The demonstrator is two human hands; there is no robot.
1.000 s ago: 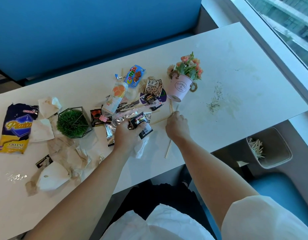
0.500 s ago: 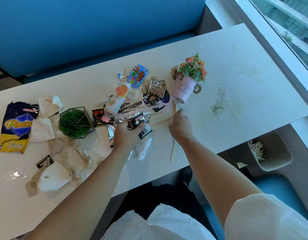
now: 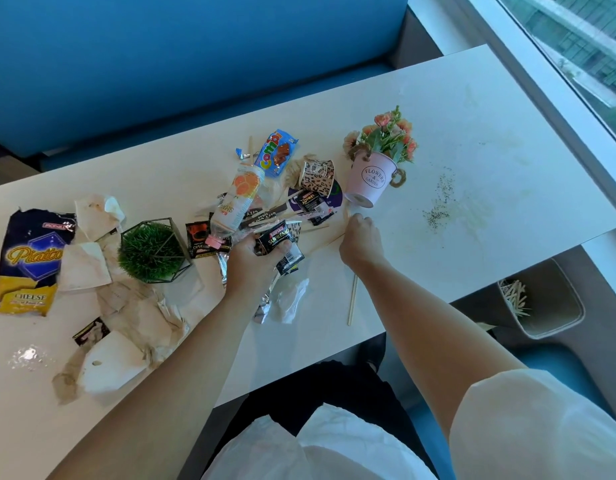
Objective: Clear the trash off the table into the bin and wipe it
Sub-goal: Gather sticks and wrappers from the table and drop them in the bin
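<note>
Your left hand (image 3: 254, 263), at centre frame, grips a black sachet (image 3: 278, 238) with foil wrappers bunched under the palm. Your right hand (image 3: 362, 240) sits just beside it, fingers curled down on a stick (image 3: 351, 299) whose long end pokes out below your wrist. The bin (image 3: 556, 292) stands on the floor at lower right, off the table (image 3: 472, 126) edge, and it holds a heap of sticks (image 3: 514, 297) against its left wall. Just above your right hand a pink pot (image 3: 368, 181) leans over, full of flowers (image 3: 389, 136). Left of the pot a leopard cup (image 3: 318, 176) lies on its side, mouth away from you, contents hidden. A bottle (image 3: 242, 199) lies tipped among the wrappers with its pink cap on; you can't tell what's inside. A wire-framed grass ball (image 3: 150, 252) sits left of centre, with a chip bag (image 3: 25, 258) at far left and crumpled napkins (image 3: 133, 306) in front. Dark crumbs (image 3: 438, 206) dot the right side.
</note>
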